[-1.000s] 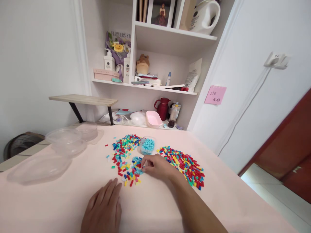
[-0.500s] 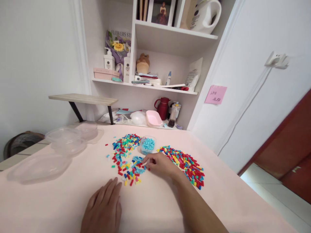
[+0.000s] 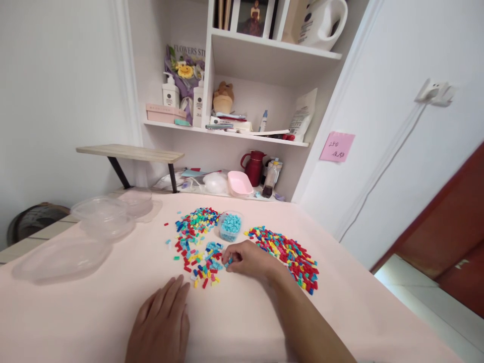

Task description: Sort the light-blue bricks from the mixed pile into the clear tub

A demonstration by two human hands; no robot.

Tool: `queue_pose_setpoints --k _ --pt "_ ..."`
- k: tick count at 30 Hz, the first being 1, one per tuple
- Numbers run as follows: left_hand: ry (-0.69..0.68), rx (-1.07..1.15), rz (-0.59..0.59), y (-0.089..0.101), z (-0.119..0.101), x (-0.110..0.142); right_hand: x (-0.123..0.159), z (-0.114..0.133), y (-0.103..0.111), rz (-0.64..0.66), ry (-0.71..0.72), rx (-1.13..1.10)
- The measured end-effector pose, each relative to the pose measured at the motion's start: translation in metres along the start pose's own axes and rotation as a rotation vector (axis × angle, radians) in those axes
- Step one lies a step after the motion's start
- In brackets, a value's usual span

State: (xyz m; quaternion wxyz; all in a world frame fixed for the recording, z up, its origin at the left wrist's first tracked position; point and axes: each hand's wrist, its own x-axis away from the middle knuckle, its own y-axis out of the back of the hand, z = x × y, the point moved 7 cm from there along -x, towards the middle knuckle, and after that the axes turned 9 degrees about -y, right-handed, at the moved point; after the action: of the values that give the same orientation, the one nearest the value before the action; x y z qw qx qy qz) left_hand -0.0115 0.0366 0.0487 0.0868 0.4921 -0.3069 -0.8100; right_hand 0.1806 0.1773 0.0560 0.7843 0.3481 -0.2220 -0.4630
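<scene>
Left hand point(image 3: 161, 317): flat on pink tabletop point(image 3: 234, 317), fingers extended, holding nothing visible; open room between it and the right forearm.
Right hand point(image 3: 245, 259): fingers curled nearly together at 1 blue piece point(image 3: 229, 261); grip cannot be told.
Small coloured pieces: 2 heaps, left heap point(image 3: 199, 221) beside right fingertips, right heap point(image 3: 293, 257) partly behind right wrist.
Clear containers point(image 3: 109, 224): table's left side.
Tub point(image 3: 229, 237), light-blue pieces inside: between heaps.
White shelving point(image 3: 208, 75): beyond far edge.
</scene>
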Motion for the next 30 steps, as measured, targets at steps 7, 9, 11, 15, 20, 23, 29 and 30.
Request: queue_pose_setpoints --k 7,9,11,15,20,23,29,30 --pt "0.029 0.029 0.01 -0.003 0.002 0.004 0.0 -0.003 0.001 0.014 -0.002 -0.018" --pt "0.018 0.023 0.002 -0.002 0.001 0.002 0.0 -0.002 0.002 0.01 -0.008 -0.034" --pt "-0.009 0.007 -0.01 0.0 0.0 0.0 0.0 0.002 0.004 -0.007 -0.001 -0.107" --pt "-0.055 -0.031 -0.033 0.003 -0.003 -0.002 -0.003 0.001 0.031 -0.319 0.019 -0.275" --pt "-0.039 -0.029 -0.033 0.0 -0.001 0.002 -0.01 -0.018 0.052 -0.629 -0.056 -0.245" --pt "-0.029 -0.017 -0.035 -0.001 -0.001 0.003 -0.015 -0.021 0.051 -0.64 -0.047 -0.19" --pt "-0.019 -0.01 -0.026 0.001 -0.001 0.0 -0.004 -0.017 0.059 -0.724 -0.024 -0.227" --pt "-0.02 -0.013 -0.025 0.001 -0.001 0.0 -0.003 -0.015 0.058 -0.698 -0.012 -0.25"
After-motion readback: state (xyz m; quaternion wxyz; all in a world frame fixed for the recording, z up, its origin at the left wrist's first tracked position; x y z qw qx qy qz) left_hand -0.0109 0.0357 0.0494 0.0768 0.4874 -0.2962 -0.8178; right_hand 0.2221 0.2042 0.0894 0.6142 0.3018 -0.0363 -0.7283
